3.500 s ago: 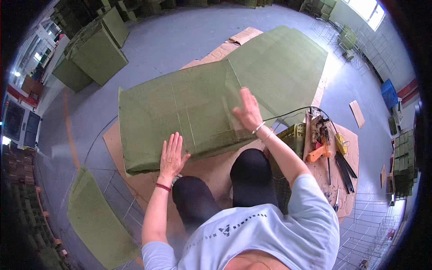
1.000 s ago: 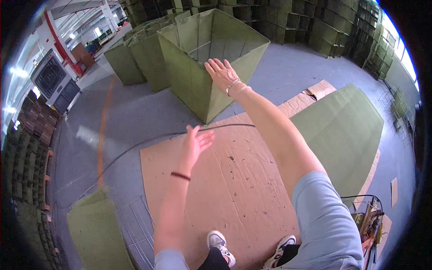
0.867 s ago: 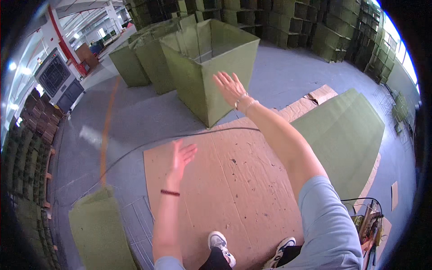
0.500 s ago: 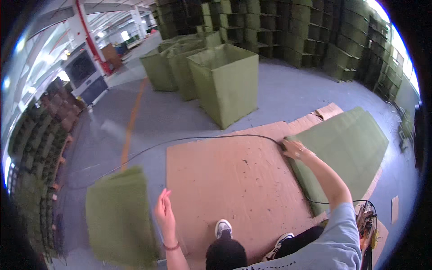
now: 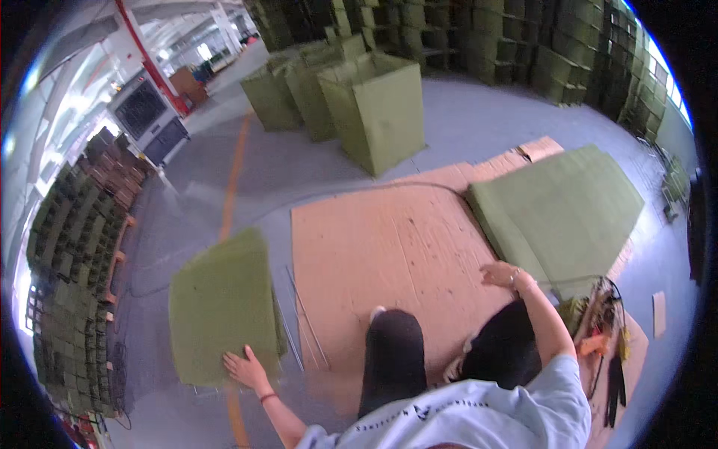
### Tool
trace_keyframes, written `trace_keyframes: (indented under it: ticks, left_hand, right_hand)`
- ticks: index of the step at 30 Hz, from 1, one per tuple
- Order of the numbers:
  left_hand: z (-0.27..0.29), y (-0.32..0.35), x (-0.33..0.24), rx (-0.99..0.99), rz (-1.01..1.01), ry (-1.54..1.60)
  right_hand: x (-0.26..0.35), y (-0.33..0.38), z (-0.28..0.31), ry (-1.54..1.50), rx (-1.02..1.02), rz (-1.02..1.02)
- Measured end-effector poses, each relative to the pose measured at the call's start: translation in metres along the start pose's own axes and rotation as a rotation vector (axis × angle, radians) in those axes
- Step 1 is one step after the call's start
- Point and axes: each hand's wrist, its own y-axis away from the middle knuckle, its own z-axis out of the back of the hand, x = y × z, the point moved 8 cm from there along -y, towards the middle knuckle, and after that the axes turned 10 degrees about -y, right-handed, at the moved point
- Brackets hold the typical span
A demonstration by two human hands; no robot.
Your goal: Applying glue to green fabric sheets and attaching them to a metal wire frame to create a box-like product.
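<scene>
My left hand [image 5: 248,368] lies with spread fingers on the near edge of a stack of green panels [image 5: 224,307] on the floor to my left. Above the brown cardboard sheet [image 5: 374,247] is my right hand [image 5: 499,275], its fingers stretched out and nothing in them. To its right rests a thicker stack of green folded panels [image 5: 561,209], partly on the cardboard and apart from the hand. Thin metal rods [image 5: 305,318] lie between the left stack and the cardboard.
Tall open green boxes [image 5: 374,112] stand ahead, with stacked green boxes [image 5: 508,45] behind. A dark cable [image 5: 359,188] crosses the cardboard. Tools [image 5: 598,344] sit at my right. Palletised green stacks [image 5: 75,269] line the left.
My right hand has left the edge of the right stack and come nearer, over the cardboard. My left hand has come down onto the left green panels. My body is lower, knees bent.
</scene>
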Motion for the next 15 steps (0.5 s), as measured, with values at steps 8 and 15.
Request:
trace_keyframes:
  ticks: [8,15]
  left_hand:
    - [0.022,0.01,-0.015,-0.152,-0.312,0.167]
    - [0.045,0.088,0.102,-0.267,0.042,0.156]
  right_hand:
    - [-0.042,0.053,-0.002,-0.296,-0.233,-0.06]
    - [-0.061,0.034,-0.005,-0.429,-0.091,0.002]
